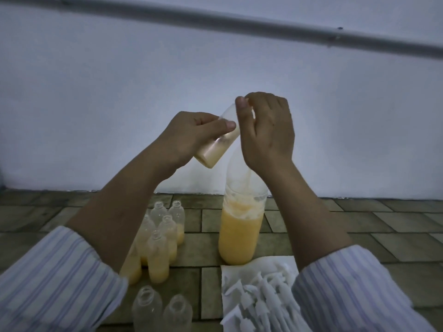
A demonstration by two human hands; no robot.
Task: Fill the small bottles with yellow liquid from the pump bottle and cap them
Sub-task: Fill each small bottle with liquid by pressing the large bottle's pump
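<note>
Holding: the left hand (pixel 191 137) grips a small clear plastic bottle (pixel 217 144), tilted with its base toward the camera and its neck up to the right; yellow liquid fills its lower part.
Right hand: the right hand (pixel 266 130) is raised at the neck of that bottle, thumb and forefinger pinched together there; what they pinch is hidden by the fingers.
Pump bottle: a tall clear plastic bottle about half full of yellow liquid (pixel 241 233) stands on the tiled brick-pattern bench (pixel 359 226), below the hands; its top is hidden behind the right hand.
Filled bottles: a cluster of small uncapped clear bottles with yellow liquid (pixel 158 248) stands just left of the tall bottle, partly behind the left forearm.
Empty bottles: two small empty clear bottles (pixel 160 310) stand at the near edge.
Caps: a heap of white nozzle caps (pixel 261 305) lies on a white paper sheet (pixel 271 264), near right, touching the tall bottle's base.
Sleeves: both arms wear striped pale sleeves (pixel 55 283) pushed up the forearm.
</note>
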